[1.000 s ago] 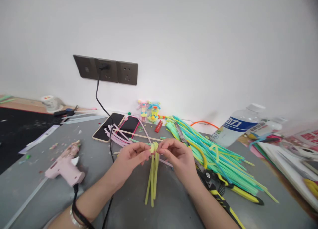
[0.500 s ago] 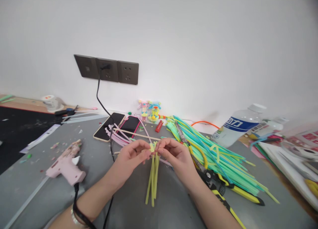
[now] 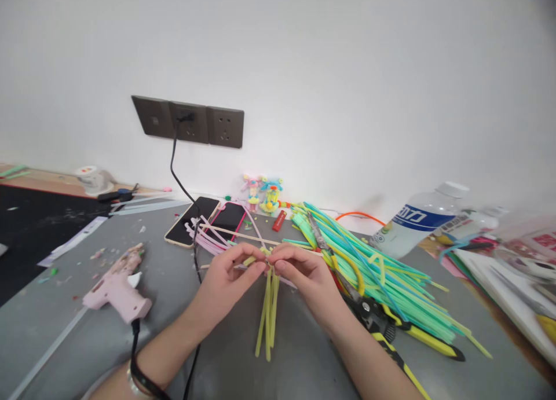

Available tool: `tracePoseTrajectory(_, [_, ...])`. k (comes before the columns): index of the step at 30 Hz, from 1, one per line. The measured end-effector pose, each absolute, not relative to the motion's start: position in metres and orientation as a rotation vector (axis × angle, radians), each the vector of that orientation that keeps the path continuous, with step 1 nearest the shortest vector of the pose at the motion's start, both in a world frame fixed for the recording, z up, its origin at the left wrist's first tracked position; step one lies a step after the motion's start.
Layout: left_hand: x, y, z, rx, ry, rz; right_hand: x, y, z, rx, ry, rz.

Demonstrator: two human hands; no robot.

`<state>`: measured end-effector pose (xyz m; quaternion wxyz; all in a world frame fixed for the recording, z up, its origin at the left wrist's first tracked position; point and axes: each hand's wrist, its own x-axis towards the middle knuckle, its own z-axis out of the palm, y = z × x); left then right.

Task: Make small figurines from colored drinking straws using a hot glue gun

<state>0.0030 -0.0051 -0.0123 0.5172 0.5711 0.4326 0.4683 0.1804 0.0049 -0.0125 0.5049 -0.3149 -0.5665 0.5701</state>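
Note:
Yellow-green pipe cleaners (image 3: 269,319) hang in a small bunch between my hands, their loose ends pointing down toward me. My left hand (image 3: 237,275) pinches the top of the bunch between thumb and fingers. From the other side, my right hand (image 3: 302,275) pinches the same spot, its fingertips nearly touching the left ones. The fingers partly hide the gathered top, where a short yellow piece pokes out to the left. Beyond my hands lie pale purple pipe cleaners (image 3: 204,238). Two small pipe-cleaner figures, one pink (image 3: 252,193) and one blue and yellow (image 3: 271,196), stand by the wall.
Left of me lies a pink glue gun (image 3: 117,290) with a black cord (image 3: 174,162) near my left arm. Two phones (image 3: 191,220) lie behind. To the right are green pipe cleaners (image 3: 408,290), pliers (image 3: 319,235), wire strippers (image 3: 373,316) and a bottle (image 3: 421,220). A red lighter (image 3: 279,220) lies near the figures.
Both hands keep their pinch at the top of the bunch. The fingers have shifted slightly, and a short yellow piece now shows at the left fingertips. The view has moved a little.

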Motion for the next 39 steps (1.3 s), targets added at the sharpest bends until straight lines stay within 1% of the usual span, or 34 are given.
tracePoseTrajectory(11, [0.001, -0.002, -0.020, 1.601, 1.100, 1.175, 0.181, 0.005, -0.014, -0.822, -1.479, 1.294])
tracePoseTrajectory(17, [-0.002, -0.003, -0.018, 1.763, 1.110, 1.102, 0.179, 0.004, -0.011, -0.861, -1.440, 1.380])
tracePoseTrajectory(23, [-0.002, -0.006, -0.015, 1.666, 1.038, 1.070, 0.183, 0.004, -0.009, -0.913, -1.317, 1.446])
tracePoseTrajectory(26, [0.000, -0.007, -0.010, 1.518, 0.985, 1.092, 0.186, 0.006, -0.010, -0.943, -1.302, 1.405])
tracePoseTrajectory(31, [0.000, -0.007, -0.007, 1.402, 0.891, 1.074, 0.182, 0.004, -0.016, -0.909, -1.476, 1.356])
tracePoseTrajectory(35, [0.000, -0.008, -0.008, 1.365, 0.851, 1.014, 0.178, 0.002, -0.020, -0.926, -1.581, 1.152])
tracePoseTrajectory(39, [0.003, -0.009, -0.006, 1.312, 0.799, 0.967, 0.180, 0.003, -0.020, -0.967, -1.592, 1.044])
